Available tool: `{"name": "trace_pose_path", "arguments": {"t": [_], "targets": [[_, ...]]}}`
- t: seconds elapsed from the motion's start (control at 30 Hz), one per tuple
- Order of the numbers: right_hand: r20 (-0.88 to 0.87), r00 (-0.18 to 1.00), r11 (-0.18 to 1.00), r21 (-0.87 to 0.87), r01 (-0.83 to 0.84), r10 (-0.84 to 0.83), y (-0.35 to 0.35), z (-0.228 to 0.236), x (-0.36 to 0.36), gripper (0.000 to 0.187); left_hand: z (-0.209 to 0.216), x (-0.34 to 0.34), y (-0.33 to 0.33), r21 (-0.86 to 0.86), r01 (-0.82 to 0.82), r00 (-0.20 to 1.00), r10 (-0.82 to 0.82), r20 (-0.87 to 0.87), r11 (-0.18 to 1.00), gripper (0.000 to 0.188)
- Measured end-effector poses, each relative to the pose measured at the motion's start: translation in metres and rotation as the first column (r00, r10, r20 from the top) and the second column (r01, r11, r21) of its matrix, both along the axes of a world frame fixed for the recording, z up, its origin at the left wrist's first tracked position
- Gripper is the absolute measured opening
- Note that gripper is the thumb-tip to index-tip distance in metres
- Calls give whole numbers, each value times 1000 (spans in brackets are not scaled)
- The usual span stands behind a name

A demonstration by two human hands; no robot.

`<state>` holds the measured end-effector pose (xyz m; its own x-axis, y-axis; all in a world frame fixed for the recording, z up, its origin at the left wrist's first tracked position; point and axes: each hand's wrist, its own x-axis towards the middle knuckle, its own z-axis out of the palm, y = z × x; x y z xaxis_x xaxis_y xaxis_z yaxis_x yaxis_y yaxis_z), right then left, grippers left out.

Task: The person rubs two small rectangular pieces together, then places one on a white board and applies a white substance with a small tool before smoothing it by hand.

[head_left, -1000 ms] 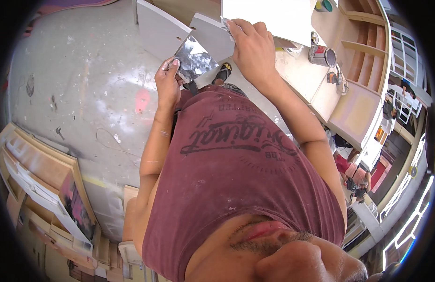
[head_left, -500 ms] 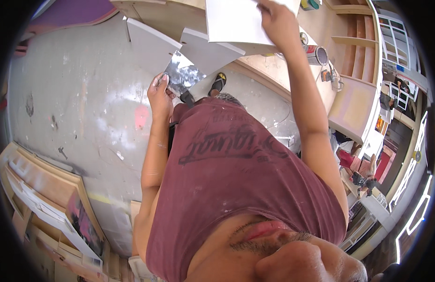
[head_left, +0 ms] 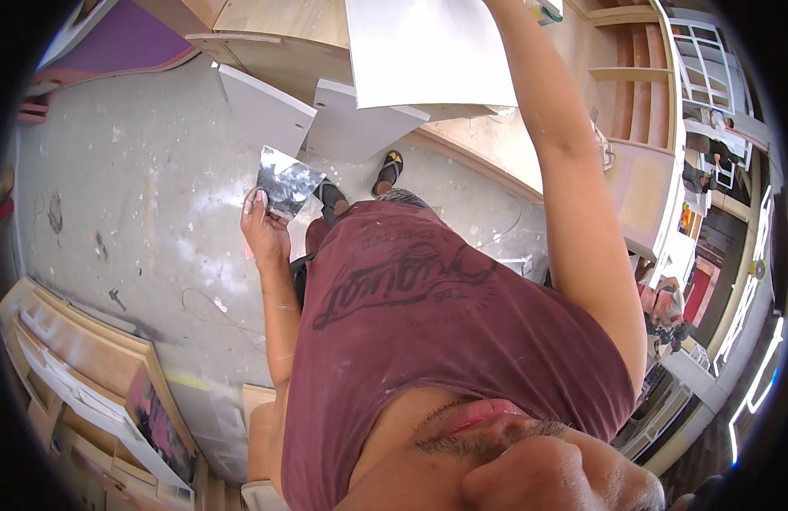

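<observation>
My left hand (head_left: pixel 266 230) is closed on the edge of a thin square plate (head_left: pixel 289 183), shiny and smeared dark and white, held out over the floor. My right arm (head_left: pixel 552 111) stretches up across the right side of a white panel (head_left: pixel 428 55) on the bench. The right hand itself is past the top edge, so its fingers and anything in them are hidden. Below the white panel, two grey-white boards (head_left: pixel 270 102) lean against the wooden bench side.
A wooden shelf unit (head_left: pixel 632 77) stands at the right, with people beyond it. Framed wooden panels (head_left: pixel 79 358) lie at the lower left. The concrete floor (head_left: pixel 155 187) is paint-spotted and holds a small dark tool (head_left: pixel 117 298). My sandalled foot (head_left: pixel 387 172) stands near the bench.
My left hand has moved left and lower in the picture with the plate. My right hand has gone up and out of view. The white panel now shows lower and further left.
</observation>
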<state>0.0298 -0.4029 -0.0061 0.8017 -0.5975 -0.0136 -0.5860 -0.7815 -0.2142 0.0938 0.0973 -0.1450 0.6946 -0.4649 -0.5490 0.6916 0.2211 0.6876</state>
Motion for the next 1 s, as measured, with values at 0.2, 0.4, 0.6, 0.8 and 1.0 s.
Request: {"name": "trace_pose_path", "arguments": {"t": [0.2, 0.4, 0.6, 0.8, 1.0], "targets": [[57, 998, 988, -148, 37, -29, 31, -19, -3, 43, -7, -4, 1, -7, -25, 999, 25, -33, 1000, 22], [136, 991, 978, -204, 35, -7, 75, -35, -41, 39, 2, 2, -14, -45, 1, 1000, -2, -22, 999, 20], [43, 997, 994, -88, 68, -65, 73, 2, -37, 37, 3, 3, -19, -52, 20, 1000, -20, -13, 998, 19], [-61, 994, 983, -157, -98, 89, 52, -45, 13, 45, -11, -3, -3, 1, -14, 1000, 14, -2, 1000, 19], [-59, 995, 981, -172, -88, 79, 133, -22, -84, 55, -7, 4, -18, -30, 32, 999, -32, 8, 999, 20]]}}
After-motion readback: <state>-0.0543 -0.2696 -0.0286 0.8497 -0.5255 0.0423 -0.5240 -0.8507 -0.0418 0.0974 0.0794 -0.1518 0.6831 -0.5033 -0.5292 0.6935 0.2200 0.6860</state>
